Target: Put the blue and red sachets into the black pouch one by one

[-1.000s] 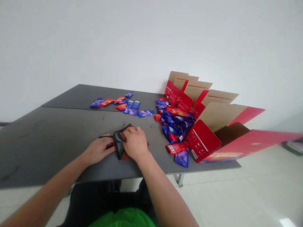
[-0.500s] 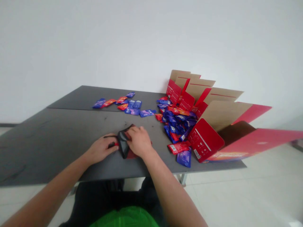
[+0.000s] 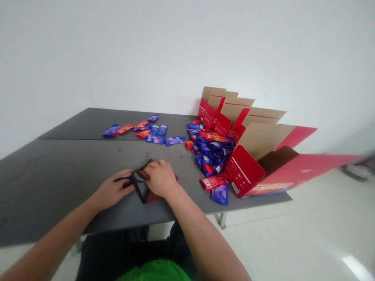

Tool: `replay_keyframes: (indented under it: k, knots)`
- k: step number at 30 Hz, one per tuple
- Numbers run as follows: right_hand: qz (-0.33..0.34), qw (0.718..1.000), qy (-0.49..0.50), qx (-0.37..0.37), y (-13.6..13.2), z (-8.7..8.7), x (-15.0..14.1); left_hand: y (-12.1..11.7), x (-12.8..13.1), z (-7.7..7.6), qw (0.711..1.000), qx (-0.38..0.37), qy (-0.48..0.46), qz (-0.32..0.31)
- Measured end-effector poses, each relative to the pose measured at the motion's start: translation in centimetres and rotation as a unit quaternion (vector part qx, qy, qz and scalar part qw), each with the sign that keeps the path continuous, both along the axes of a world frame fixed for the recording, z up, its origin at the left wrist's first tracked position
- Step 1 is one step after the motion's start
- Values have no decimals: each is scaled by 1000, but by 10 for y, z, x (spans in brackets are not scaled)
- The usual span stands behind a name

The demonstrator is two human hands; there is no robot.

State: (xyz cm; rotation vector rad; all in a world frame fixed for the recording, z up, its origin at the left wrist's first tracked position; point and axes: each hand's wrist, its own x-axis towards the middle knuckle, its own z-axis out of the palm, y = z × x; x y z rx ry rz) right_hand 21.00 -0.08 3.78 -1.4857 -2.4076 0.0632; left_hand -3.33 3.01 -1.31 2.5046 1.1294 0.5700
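Observation:
Close to the table's front edge, my left hand [image 3: 114, 190] is closed round the thin black arm of what looks like a pair of dark glasses [image 3: 141, 186]. My right hand [image 3: 160, 177] lies over their far side, with bent fingers pressed at the dark lens. A brownish-red cloth [image 3: 154, 197] shows under and beside my right hand, spread below the glasses; its bunched part seems to be in the fingers. My fingertips are partly hidden.
The grey table [image 3: 73, 168] bears a heap of blue and red pouches [image 3: 212, 150] at right, and a scattered row of pouches [image 3: 155, 139] farther back. Several open red cartons [image 3: 244, 170] stand in a line along the right side, flaps raised. A white wall [image 3: 140, 54] rises behind.
The whole view has shifted, so the table things appear a little farther left. Both hands stay at the glasses and cloth, and the glasses are turned slightly.

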Motion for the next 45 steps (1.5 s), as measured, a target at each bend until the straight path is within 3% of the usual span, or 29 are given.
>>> replay_keyframes:
  k: [2, 5, 8, 11, 15, 18, 22, 25, 27, 29, 31, 33, 36, 38, 42, 45]
  knots:
    - [2, 1000, 0, -18, 0, -9, 1, 1, -2, -3, 1000, 1, -2, 7]
    - [-103, 994, -4, -43, 8, -12, 24, 2, -3, -5, 1000, -8, 3, 13]
    - [-192, 980, -20, -48, 14, -2, 37, 2, -3, -5, 1000, -8, 3, 9]
    - [-133, 991, -3, 6, 9, 6, 21, 4, -6, -8, 1000, -2, 8, 7]
    - [-6, 1000, 0, 15, -3, -4, 1, 7, -11, -17, 1000, 16, -3, 12]
    - [-64, 998, -3, -27, 1, -12, 21, 8, -13, -18, 1000, 13, -5, 16]
    - [-188, 981, -14, -41, 15, -3, 46, 6, -8, -12, 1000, -8, 15, -1]
    - [-125, 992, -1, 6, 11, 6, 30, 3, -4, -7, 1000, -10, 13, 8]
    - [-43, 999, 3, 21, 3, 4, 16, 1, -1, -5, 1000, -3, 12, 13]
    - [-7, 1000, -1, 3, -3, -3, 12, -1, 1, -3, 1000, 4, 11, 24]
    - [-56, 998, -1, -21, -1, -11, 21, -3, 2, 0, 1000, 4, 12, 28]
    - [-148, 988, -5, -40, 6, -12, 36, -4, 3, 3, 1000, 0, 14, 19]
    - [-224, 974, -14, -36, 14, -2, 45, -6, 4, 7, 1000, -2, 7, 8]
    - [-193, 981, -2, -7, 12, 7, 34, -6, 5, 8, 1000, 1, 2, 11]
    - [-41, 999, 2, 18, 0, 9, 0, -4, 5, 6, 1000, -6, 11, 3]
    - [-37, 999, -11, -23, 0, -2, 3, -4, 4, 5, 1000, 5, 8, 15]
